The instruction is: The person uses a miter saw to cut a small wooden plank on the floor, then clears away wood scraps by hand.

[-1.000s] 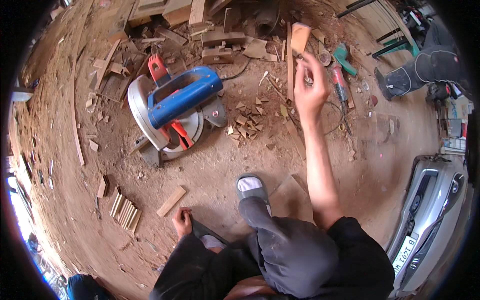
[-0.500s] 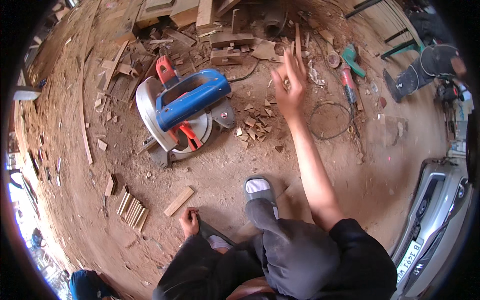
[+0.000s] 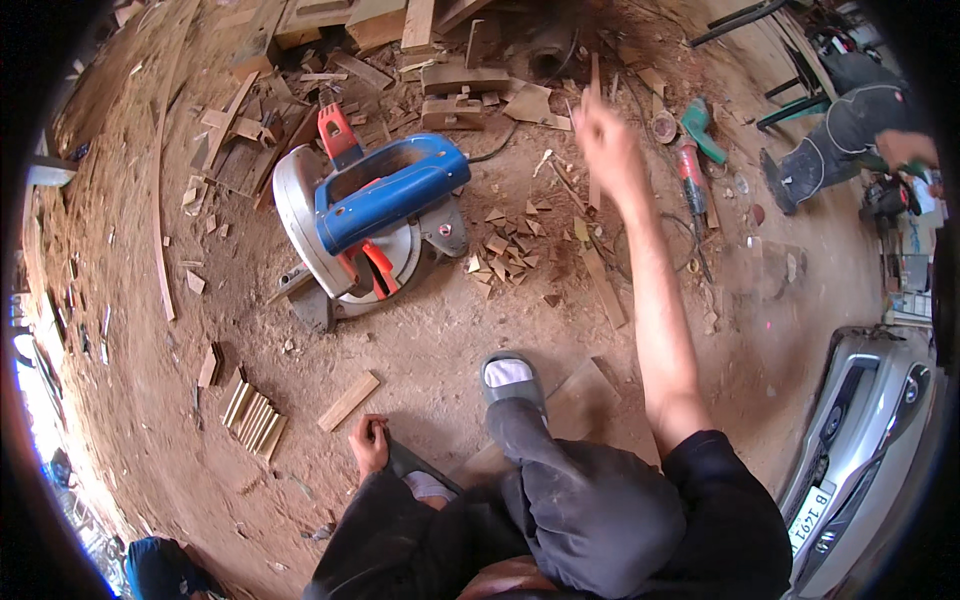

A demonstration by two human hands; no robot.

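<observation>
My right hand [image 3: 612, 150] reaches out over the littered ground, above a thin wood strip [image 3: 595, 195]. It is smeared by motion, with its fingers drawn together, and I cannot make out anything in it. Close to my left foot and a short flat wood piece [image 3: 348, 401], my left hand [image 3: 370, 444] hangs with curled fingers; nothing shows in it. A blue-handled miter saw [image 3: 390, 195] stands on the ground ahead, left of my right hand. Small triangular wood offcuts [image 3: 508, 255] lie between the saw and my right forearm.
Narrow wood strips [image 3: 256, 420] sit stacked at the left. A red and green angle grinder [image 3: 690, 165] with its cable lies at the far right. Wood blocks [image 3: 465, 80] are piled at the back. Another person's leg [image 3: 840, 150] and a silver car [image 3: 865, 400] are at the right.
My right hand has gone from spread fingers to drawn-together ones and shifted slightly right, with its forearm now uncovering wood strips on the ground. My left hand keeps its curled pose.
</observation>
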